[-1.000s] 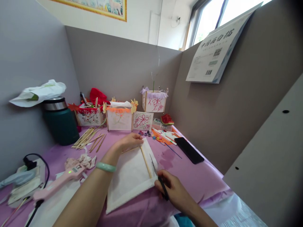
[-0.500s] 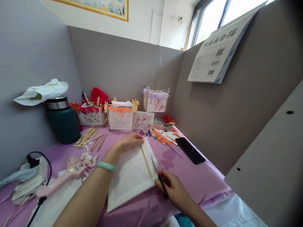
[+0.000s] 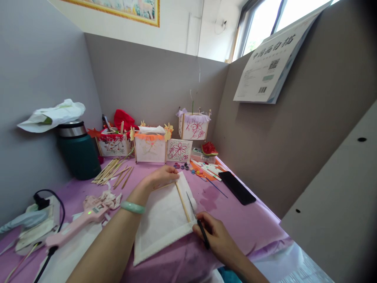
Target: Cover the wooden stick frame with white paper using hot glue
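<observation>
A white sheet of thin paper or cloth (image 3: 161,220) lies in front of me, with thin wooden sticks (image 3: 183,202) set along its edges as a frame. My left hand (image 3: 165,175) pinches the sheet's far corner. In my right hand (image 3: 213,234) is a pair of black-handled scissors (image 3: 201,230), fingers wrapped around the handles. The blades point away from me and lie over the sheet's right margin, beside the stick. Whether the blades are parted I cannot tell.
Paper lanterns (image 3: 150,151) stand at the back. Loose sticks (image 3: 110,171), a green flask (image 3: 78,151) and a pink glue gun (image 3: 78,225) with its cord are on the left. A phone (image 3: 237,188), thin brush (image 3: 216,187) and markers (image 3: 210,169) lie on the right.
</observation>
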Demonstrator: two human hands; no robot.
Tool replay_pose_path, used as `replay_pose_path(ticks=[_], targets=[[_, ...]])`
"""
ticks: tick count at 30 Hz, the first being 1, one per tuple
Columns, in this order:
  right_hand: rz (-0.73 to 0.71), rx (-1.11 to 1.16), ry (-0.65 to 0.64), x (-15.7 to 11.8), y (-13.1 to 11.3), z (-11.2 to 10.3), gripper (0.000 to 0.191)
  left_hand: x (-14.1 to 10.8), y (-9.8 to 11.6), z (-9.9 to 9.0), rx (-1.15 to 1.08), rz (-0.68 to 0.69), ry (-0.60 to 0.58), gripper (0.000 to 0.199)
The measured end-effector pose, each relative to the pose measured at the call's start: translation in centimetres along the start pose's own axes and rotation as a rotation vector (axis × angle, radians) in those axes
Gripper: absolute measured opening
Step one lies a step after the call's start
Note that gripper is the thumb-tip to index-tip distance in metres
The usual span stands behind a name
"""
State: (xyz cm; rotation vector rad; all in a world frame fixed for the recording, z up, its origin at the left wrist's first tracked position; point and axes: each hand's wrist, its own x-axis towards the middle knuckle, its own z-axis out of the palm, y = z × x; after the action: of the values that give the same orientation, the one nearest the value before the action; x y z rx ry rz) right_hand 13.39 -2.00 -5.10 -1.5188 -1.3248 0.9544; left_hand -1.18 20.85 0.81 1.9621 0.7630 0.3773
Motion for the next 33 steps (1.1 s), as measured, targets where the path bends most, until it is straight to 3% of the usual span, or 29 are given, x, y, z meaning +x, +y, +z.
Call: replay_pose_path(ticks=[33], targets=[[-0.038,-0.156,0.014,0.74,-0.08,-0.32,0.025,-0.19,0.3,0.07,-0.027,0.009,-0.005,0.021]])
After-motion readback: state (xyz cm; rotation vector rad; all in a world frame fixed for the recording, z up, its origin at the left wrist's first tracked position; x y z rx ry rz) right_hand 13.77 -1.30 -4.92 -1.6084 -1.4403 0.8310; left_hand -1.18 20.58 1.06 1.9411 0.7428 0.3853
